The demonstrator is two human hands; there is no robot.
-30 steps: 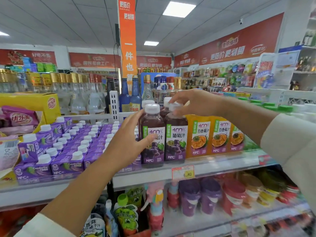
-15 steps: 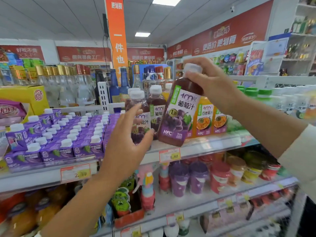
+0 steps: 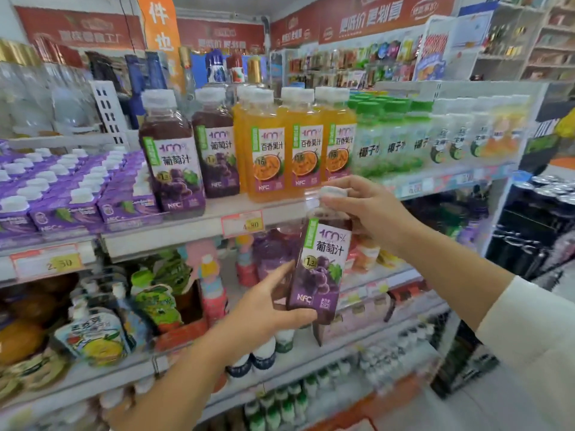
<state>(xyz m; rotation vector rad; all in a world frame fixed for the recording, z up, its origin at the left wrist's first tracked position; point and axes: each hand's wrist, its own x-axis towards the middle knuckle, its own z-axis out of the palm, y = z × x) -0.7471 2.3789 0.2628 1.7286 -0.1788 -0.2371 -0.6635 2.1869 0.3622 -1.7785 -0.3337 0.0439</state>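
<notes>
Grape bottle [image 3: 320, 265] off the shelf [image 3: 186, 231], held in both hands
The right hand [image 3: 367, 209] grips the cap [image 3: 333, 191] and the left hand [image 3: 264, 309] clasps it low down. Next, likely: carry it away upright.

Left hand [image 3: 267, 309]: raised from lower left on a bare forearm, thumb and fingers curled in a grip.
Right hand [image 3: 367, 209]: reaching in from the right, higher up, fingertips curled downward, pinching.

The held grape juice bottle [image 3: 320, 269] is dark purple with a white cap and a purple-and-green label. On the shelf, orange bottles [image 3: 292, 150] stand right of purple ones [image 3: 174, 163]; far left, purple cartons [image 3: 68, 194] carry white caps.
</notes>
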